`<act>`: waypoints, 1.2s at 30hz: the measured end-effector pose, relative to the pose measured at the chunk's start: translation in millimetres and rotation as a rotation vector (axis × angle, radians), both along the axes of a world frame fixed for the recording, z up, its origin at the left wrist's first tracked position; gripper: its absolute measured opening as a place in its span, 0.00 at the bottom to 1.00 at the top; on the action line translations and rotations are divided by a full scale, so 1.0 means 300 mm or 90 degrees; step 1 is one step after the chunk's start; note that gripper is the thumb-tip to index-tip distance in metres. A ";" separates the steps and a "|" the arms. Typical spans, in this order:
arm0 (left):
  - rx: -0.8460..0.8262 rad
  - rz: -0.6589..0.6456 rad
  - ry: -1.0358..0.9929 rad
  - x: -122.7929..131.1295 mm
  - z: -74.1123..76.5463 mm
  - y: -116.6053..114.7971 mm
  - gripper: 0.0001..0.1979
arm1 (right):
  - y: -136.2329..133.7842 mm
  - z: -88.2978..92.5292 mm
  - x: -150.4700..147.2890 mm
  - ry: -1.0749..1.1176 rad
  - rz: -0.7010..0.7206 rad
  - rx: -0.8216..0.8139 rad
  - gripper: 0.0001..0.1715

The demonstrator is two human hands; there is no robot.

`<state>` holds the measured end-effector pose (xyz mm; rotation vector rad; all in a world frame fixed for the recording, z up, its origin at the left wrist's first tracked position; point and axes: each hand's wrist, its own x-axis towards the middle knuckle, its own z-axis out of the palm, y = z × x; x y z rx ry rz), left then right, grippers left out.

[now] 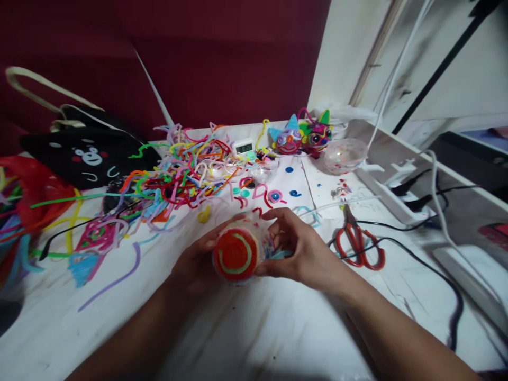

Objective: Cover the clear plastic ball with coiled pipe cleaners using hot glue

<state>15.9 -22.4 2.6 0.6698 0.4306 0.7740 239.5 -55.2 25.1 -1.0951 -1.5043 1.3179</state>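
Both my hands hold a round ball [236, 253] wrapped in orange-red pipe cleaner with a green curl on its face, just above the white table [254, 328]. My left hand [198, 262] cups it from the left and below, fingers curled round it. My right hand [296, 248] grips its right side, thumb at the front and fingers over the top. Blue strands show between my right fingers and the ball.
A tangled heap of coloured pipe cleaners [182, 172] covers the table's far left. Two finished cat-faced balls [304, 136] stand at the back with a small white timer [243, 147] and a clear half-sphere [343, 154]. Red scissors [359, 243] and black cables [432, 267] lie right.
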 end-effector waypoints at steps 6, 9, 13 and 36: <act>-0.039 0.019 0.013 -0.020 -0.013 0.006 0.34 | -0.007 -0.015 -0.015 -0.024 -0.006 0.016 0.42; -0.031 0.027 0.020 -0.021 -0.016 0.006 0.32 | -0.007 -0.024 -0.021 -0.030 -0.014 0.025 0.43; -0.007 0.010 0.018 -0.015 -0.015 0.004 0.29 | -0.004 -0.030 -0.025 -0.038 -0.027 0.030 0.45; -0.019 -0.022 0.082 -0.071 -0.022 0.029 0.37 | 0.001 -0.038 -0.029 -0.090 -0.033 0.070 0.50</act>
